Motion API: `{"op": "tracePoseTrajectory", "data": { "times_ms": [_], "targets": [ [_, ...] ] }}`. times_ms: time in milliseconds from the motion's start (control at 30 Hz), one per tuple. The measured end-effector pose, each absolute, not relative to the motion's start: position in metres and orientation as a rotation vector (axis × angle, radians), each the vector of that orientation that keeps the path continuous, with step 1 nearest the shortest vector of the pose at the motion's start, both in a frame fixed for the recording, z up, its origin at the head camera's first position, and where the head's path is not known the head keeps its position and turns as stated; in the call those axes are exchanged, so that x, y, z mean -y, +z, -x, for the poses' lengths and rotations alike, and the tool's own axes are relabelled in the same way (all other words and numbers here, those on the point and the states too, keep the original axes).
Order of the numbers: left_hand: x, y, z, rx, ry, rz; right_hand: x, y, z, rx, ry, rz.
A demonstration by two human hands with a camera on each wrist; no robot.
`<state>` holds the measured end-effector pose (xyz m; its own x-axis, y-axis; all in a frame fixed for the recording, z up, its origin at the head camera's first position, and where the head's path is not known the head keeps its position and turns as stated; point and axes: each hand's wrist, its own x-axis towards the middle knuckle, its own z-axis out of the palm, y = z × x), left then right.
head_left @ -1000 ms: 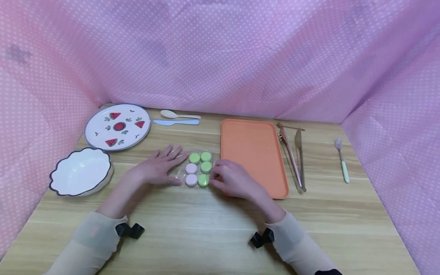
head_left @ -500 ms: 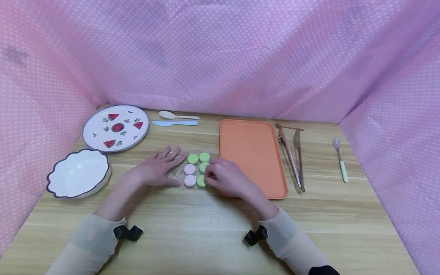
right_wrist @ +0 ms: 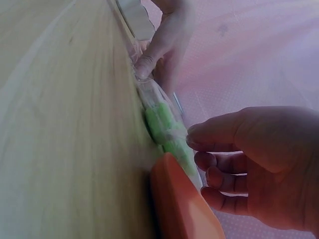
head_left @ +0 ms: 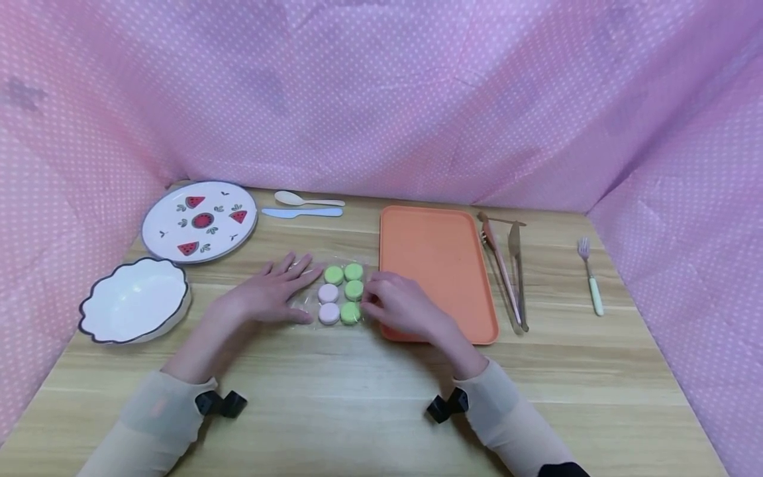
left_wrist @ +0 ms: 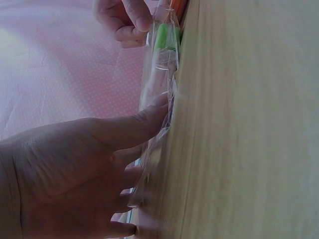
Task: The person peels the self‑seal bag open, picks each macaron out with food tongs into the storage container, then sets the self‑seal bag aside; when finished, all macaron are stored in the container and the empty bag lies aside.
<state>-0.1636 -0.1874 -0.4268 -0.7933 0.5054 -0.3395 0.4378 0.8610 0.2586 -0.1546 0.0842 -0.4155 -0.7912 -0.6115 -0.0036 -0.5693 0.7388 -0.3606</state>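
Several green macarons (head_left: 350,313) and two pale pink macarons (head_left: 328,313) lie in a clear plastic package (head_left: 307,301) on the table. My left hand (head_left: 265,295) rests on the package's left end with fingers spread; its thumb (left_wrist: 144,119) lies along the plastic in the left wrist view. My right hand (head_left: 401,303) is at the package's right edge, over the near left part of the orange tray (head_left: 441,258). Its fingers are curled, and thumb and index finger come together at the plastic beside the green macarons in the right wrist view, pinching the edge.
A watermelon-patterned plate (head_left: 223,242) and a scalloped white bowl (head_left: 134,301) stand at left. Behind the package lie a cream spoon (head_left: 292,198) and a blue knife (head_left: 304,212). Metal cutlery (head_left: 517,271) lies right of the tray, a green-handled fork (head_left: 595,295) farther right.
My right hand moved left over the green macarons, then back right to the package's edge. My left hand has stayed in place on the package.
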Motion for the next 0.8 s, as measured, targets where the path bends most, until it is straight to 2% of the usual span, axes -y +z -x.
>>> {"op": "tracePoseTrajectory", "data": {
  "times_ms": [800],
  "targets": [
    [0.186, -0.424, 0.162, -2.629, 0.253, -0.689, -0.079, -0.416, 0.162, -2.783, -0.534, 0.921]
  ]
}}
